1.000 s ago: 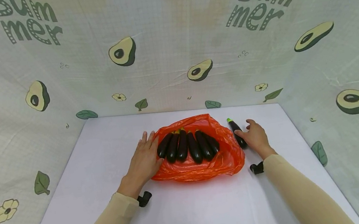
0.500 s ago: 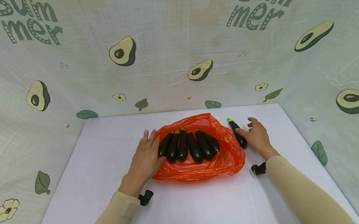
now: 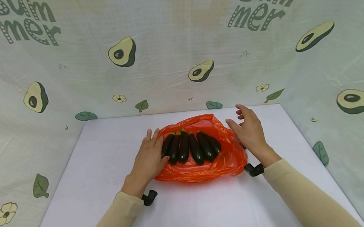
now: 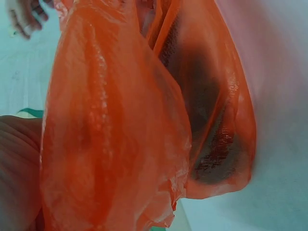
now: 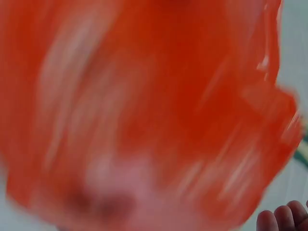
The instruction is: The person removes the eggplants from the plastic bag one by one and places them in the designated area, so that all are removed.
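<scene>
The left hand [image 3: 146,155] is being laid along the left rim of the bag [image 3: 206,173], its fingers straight; the right hand [image 3: 250,129] is being held at the right rim, thumb and fingers spread wide. Between the hands, six eggplants [image 3: 196,150] are being held side by side in the bag, which is being borne by the counter [image 3: 187,215].
</scene>
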A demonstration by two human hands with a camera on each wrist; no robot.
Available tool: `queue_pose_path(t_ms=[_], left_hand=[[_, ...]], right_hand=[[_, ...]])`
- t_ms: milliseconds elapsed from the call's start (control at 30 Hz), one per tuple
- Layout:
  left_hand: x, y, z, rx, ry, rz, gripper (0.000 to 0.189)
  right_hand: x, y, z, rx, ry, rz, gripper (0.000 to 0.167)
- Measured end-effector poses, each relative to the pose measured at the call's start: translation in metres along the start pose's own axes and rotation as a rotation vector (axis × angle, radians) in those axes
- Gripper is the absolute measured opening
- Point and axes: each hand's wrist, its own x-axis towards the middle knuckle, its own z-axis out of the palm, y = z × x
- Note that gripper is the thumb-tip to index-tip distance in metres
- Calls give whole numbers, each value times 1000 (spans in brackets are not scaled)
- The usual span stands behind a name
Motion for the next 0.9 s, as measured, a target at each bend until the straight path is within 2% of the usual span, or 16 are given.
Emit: queue_pose_path(t_ms=[133, 233, 367, 567, 700, 900], left_hand=[[2, 2, -2, -7, -17, -24, 81], [3, 3, -3, -9, -24, -32, 82], [4, 3, -4, -15, -19, -29, 82], [4, 3, -5, -47, -23, -21, 82], [3, 3, -5, -56, -26, -16, 82], [3, 3, -6, -57, -27, -23, 83]], right_hand=[[-11, -26, 16, 32, -1, -138, 63], [-19, -40, 32, 34, -45, -180, 63], [-30, -49, 54, 41, -151, -152, 63], [-39, -44, 81, -11, -278, -82, 67], [-40, -38, 91, -20, -293, -55, 68], [-39, -25, 93, -51, -295, -27, 65]])
